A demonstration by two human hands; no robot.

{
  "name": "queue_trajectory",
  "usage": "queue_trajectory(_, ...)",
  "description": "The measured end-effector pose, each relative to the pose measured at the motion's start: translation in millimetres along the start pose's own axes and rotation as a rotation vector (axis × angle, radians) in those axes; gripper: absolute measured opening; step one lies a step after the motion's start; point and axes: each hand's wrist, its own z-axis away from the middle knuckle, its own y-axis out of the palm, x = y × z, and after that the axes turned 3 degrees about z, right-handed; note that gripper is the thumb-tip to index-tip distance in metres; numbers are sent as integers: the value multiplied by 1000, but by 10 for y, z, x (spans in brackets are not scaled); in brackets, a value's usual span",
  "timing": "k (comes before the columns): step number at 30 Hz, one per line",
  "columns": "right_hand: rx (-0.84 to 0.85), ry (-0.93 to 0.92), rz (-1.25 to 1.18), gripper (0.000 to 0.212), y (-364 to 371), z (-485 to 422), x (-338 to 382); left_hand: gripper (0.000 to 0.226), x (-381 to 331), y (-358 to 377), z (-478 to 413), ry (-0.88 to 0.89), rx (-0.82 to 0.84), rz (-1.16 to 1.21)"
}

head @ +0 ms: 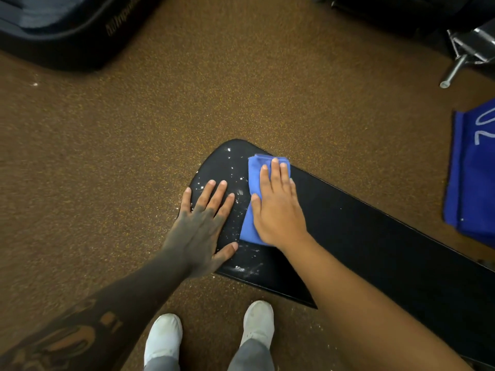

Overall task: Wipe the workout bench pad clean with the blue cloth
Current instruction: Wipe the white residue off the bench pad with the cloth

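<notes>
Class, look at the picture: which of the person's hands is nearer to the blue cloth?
Right. The right hand lies flat on the blue cloth; the left hand rests on the bench pad just to its left.

The black bench pad (348, 236) stands over a speckled brown floor (107, 170). On its rounded end lie white specks (237, 180) (scattered, some smeared), a folded blue cloth (254, 178) pressed under the right hand (278, 210), and the left hand (201, 223), flat just beside it.

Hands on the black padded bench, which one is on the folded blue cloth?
The right hand lies flat on the folded blue cloth; the left hand rests directly on the black bench pad.
</notes>
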Motion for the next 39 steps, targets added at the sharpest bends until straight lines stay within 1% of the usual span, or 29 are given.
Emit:
queue_trajectory(3, -13, 27, -22, 63, -113, -405, 41, 94, -4, 16, -5, 0, -11, -2)
queue_trajectory(5, -11, 38, -31, 63, -148, -515, 64, 93, 5, 28, 0, 2, -3, -12)
queue_trajectory(7, -15, 12, -17, 64, -118, -402, 59, 92, 10, 35, 7, -2, -9, -17)
queue_trajectory(10, 1, -87, 37, 66, -28, -14, 36, 91, 11, 25, 0, 0, 7, -25)
queue_trajectory(12, 28, -104, 49, 66, 3, 93, 1, 91, 12, 29, -2, -5, 6, -30)
queue_trajectory(18, 30, -40, 25, 64, -126, -349, 54, 91, 2, 19, 1, -12, 10, -37)
queue_trajectory(20, 26, -29, 18, 64, -99, -260, 61, 92, -3, 17, 1, -12, 14, -30)
queue_trajectory(25, 42, -74, 25, 65, 4, 150, 47, 90, -2, 9, 0, -19, 25, -18)
queue_trajectory(28, 33, -50, 21, 63, -61, -95, 36, 88, -5, -10, 2, -21, 36, 0)
queue_trajectory(32, 26, 47, 4, 62, -157, -445, 104, 84, 2, -22, 5, -41, 27, 31)
queue_trajectory(34, 11, 41, -6, 62, -124, -339, 135, 81, 14, -32, -2, -70, 5, 67)
queue_trajectory(36, 1, -22, 12, 64, -53, -96, 159, 80, 27, -41, -21, -106, -31, 141)
queue_trajectory(39, 40, -75, 33, 64, 32, 117, 136, 75, 29, -41, -73, -225, -111, 326)
